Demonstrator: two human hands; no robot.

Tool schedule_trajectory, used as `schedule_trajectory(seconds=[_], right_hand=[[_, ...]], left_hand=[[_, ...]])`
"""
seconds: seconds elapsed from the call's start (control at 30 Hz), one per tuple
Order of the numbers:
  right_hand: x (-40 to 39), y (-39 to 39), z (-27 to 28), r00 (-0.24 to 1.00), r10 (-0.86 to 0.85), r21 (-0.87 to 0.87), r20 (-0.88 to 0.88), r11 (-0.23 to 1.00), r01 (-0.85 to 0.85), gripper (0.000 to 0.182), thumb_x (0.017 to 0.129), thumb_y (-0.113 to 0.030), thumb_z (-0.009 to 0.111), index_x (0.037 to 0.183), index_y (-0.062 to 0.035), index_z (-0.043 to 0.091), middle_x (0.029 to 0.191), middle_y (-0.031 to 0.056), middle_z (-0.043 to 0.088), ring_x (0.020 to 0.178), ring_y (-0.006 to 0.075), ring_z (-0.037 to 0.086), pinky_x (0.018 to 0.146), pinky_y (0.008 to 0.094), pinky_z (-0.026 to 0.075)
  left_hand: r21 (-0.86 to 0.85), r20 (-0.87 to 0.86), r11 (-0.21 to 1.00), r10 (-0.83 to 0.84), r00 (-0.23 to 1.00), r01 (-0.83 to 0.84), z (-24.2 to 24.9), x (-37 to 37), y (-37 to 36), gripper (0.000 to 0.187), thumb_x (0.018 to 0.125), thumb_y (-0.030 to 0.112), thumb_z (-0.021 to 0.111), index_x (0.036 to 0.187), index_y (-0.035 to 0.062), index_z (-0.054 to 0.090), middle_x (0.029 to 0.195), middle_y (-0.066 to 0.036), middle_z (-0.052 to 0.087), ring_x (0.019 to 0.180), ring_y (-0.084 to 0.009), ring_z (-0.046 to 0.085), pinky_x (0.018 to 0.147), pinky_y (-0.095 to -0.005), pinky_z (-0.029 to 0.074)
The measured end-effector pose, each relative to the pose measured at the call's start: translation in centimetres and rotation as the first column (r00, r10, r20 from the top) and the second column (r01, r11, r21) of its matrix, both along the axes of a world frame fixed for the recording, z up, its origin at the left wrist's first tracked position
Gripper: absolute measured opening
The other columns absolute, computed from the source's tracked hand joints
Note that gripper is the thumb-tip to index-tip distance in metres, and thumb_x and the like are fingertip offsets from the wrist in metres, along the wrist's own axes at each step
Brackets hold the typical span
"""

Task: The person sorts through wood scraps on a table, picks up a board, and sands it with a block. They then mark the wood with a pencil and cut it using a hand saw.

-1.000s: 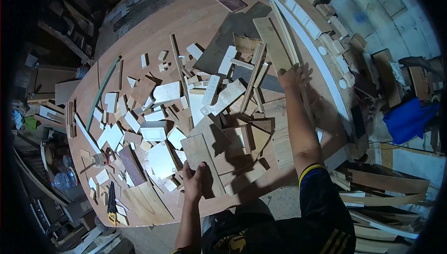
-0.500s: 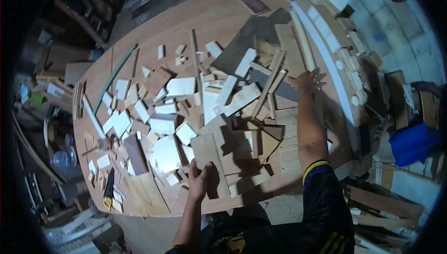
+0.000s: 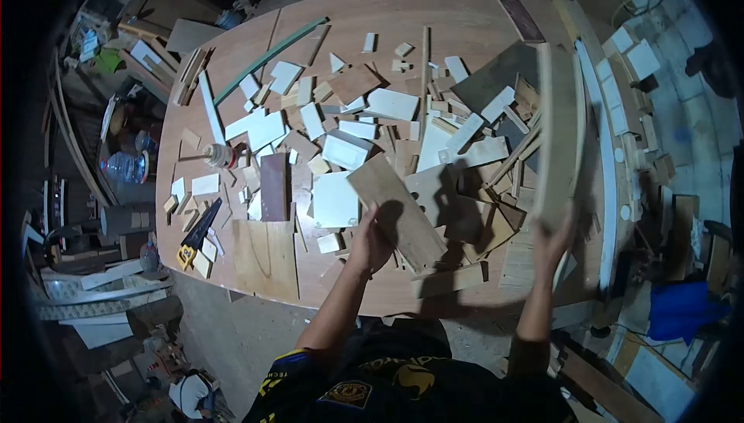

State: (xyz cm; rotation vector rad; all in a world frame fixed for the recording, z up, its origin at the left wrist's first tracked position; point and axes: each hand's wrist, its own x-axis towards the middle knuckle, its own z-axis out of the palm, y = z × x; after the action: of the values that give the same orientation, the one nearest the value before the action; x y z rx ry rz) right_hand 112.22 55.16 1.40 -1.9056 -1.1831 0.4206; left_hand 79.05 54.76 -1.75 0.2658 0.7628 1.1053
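My left hand (image 3: 370, 246) is closed on the left edge of a flat wooden board (image 3: 399, 217), which lies slanted near the front edge of the table. On the right, my right hand (image 3: 553, 238) grips the lower end of a long pale plank (image 3: 556, 128) that stretches away from me, slightly blurred. Between the hands lie a pale block (image 3: 451, 279) and a tan angular piece (image 3: 500, 233). White pieces (image 3: 336, 200) and a dark reddish board (image 3: 274, 186) are left of my left hand.
The wooden table (image 3: 349, 16) carries many scraps. A yellow-handled saw (image 3: 198, 235) and a jar (image 3: 221, 156) are at its left, beside a light plywood sheet (image 3: 265, 258). A green strip (image 3: 271, 60) lies farther back. A long white strip (image 3: 608, 190) runs along the right.
My right hand has taken hold of the long plank and moved it nearer, raising it. The board at my left hand is now more slanted. The whole view has shifted.
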Motion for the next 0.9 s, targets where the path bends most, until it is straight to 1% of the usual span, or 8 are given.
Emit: schedule_trajectory(seconds=[0.07, 0.1, 0.17, 0.37, 0.57, 0.63, 0.73, 0.9], right_hand=[[-4.3, -7.0, -1.6, 0.963, 0.224, 0.042, -0.148, 0.974, -0.221, 0.088, 0.072, -0.026, 0.082, 0.14, 0.0077, 0.037, 0.129, 0.0255, 0.053, 0.12, 0.037, 0.054, 0.102, 0.0461, 0.042], [-7.7, -9.2, 1.4, 0.941, 0.329, 0.069, -0.081, 0.943, -0.324, 0.091, 0.068, -0.027, 0.084, 0.139, 0.0073, 0.038, 0.128, 0.0267, 0.053, 0.12, 0.0373, 0.054, 0.101, 0.0463, 0.043], [-12.7, -11.5, 6.7, 0.875, 0.439, -0.077, -0.206, 0.884, -0.461, 0.092, 0.067, -0.025, 0.084, 0.139, 0.0068, 0.037, 0.127, 0.0276, 0.052, 0.12, 0.0397, 0.053, 0.1, 0.0467, 0.043], [-20.6, -16.4, 5.1, 0.875, 0.484, -0.016, -0.001, 0.875, -0.484, 0.095, 0.064, -0.022, 0.084, 0.141, 0.0055, 0.035, 0.129, 0.0272, 0.051, 0.12, 0.042, 0.052, 0.1, 0.0478, 0.043], [-25.7, -20.9, 4.2, 0.831, 0.541, -0.016, 0.126, 0.839, -0.544, 0.098, 0.062, -0.019, 0.083, 0.141, 0.0042, 0.032, 0.124, 0.0255, 0.049, 0.115, 0.043, 0.049, 0.1, 0.0501, 0.04], [-27.8, -22.7, 3.8, 0.852, 0.522, 0.002, 0.03, 0.852, -0.523, 0.096, 0.061, -0.023, 0.085, 0.138, 0.0045, 0.035, 0.121, 0.0258, 0.05, 0.114, 0.043, 0.049, 0.097, 0.0515, 0.041], [-31.1, -25.2, 3.7, 0.849, 0.518, 0.005, 0.104, 0.853, -0.521, 0.098, 0.061, -0.021, 0.085, 0.14, 0.0046, 0.033, 0.123, 0.0255, 0.05, 0.115, 0.0424, 0.049, 0.099, 0.0503, 0.041], [-35.1, -28.7, 1.2, 0.852, 0.522, -0.017, -0.045, 0.852, -0.523, 0.103, 0.064, -0.023, 0.087, 0.144, 0.0053, 0.029, 0.131, 0.0282, 0.047, 0.123, 0.0407, 0.048, 0.103, 0.0469, 0.04]], left_hand=[[0.04, 0.051, 0.997, -0.064, 0.997, 0.062, 3.4, -0.3, 0.7, 0.097, 0.09, 0.078, 0.031, 0.152, 0.0046, 0.023, 0.149, -0.017, 0.041, 0.136, -0.0339, 0.041, 0.113, -0.0505, 0.031], [0.05, 0.058, 0.997, -0.06, 0.997, 0.057, 4.4, -0.5, 0.7, 0.097, 0.09, 0.078, 0.031, 0.152, 0.0046, 0.023, 0.149, -0.017, 0.041, 0.136, -0.0339, 0.041, 0.113, -0.0505, 0.031], [-0.008, -0.007, 0.997, 0.072, 0.997, -0.072, 5.8, -1.0, 0.2, 0.103, 0.085, 0.084, 0.027, 0.153, 0.0069, 0.023, 0.151, -0.018, 0.037, 0.136, -0.0376, 0.041, 0.112, -0.0532, 0.031], [-0.016, 0.158, 0.996, 0.094, 0.983, -0.093, 8.6, -6.2, -3.0, 0.101, 0.085, 0.084, 0.03, 0.151, 0.008, 0.029, 0.149, -0.015, 0.039, 0.136, -0.0319, 0.04, 0.111, -0.0511, 0.036], [0.201, 0.289, 0.98, -0.056, 0.956, -0.004, 7.9, -13.9, -6.7, 0.106, 0.081, 0.087, 0.033, 0.15, 0.0071, 0.029, 0.147, -0.016, 0.042, 0.132, -0.0322, 0.046, 0.108, -0.0511, 0.04], [0.24, 0.182, 0.97, -0.067, 0.981, 0.022, 8.4, -16.2, -8.8, 0.107, 0.079, 0.086, 0.038, 0.15, 0.007, 0.029, 0.147, -0.016, 0.042, 0.133, -0.0314, 0.045, 0.108, -0.0506, 0.04], [0.32, 0.082, 0.946, -0.077, 0.994, 0.046, 8.1, -19.2, -11.9, 0.118, 0.072, 0.091, 0.043, 0.151, 0.005, 0.028, 0.148, -0.017, 0.041, 0.134, -0.0322, 0.044, 0.11, -0.051, 0.036], [0.455, 0.073, 0.888, -0.11, 0.991, 0.065, 10.3, -23.3, -15.1, 0.121, 0.068, 0.088, 0.053, 0.151, 0.0045, 0.025, 0.15, -0.014, 0.037, 0.136, -0.0278, 0.041, 0.111, -0.0458, 0.036]])
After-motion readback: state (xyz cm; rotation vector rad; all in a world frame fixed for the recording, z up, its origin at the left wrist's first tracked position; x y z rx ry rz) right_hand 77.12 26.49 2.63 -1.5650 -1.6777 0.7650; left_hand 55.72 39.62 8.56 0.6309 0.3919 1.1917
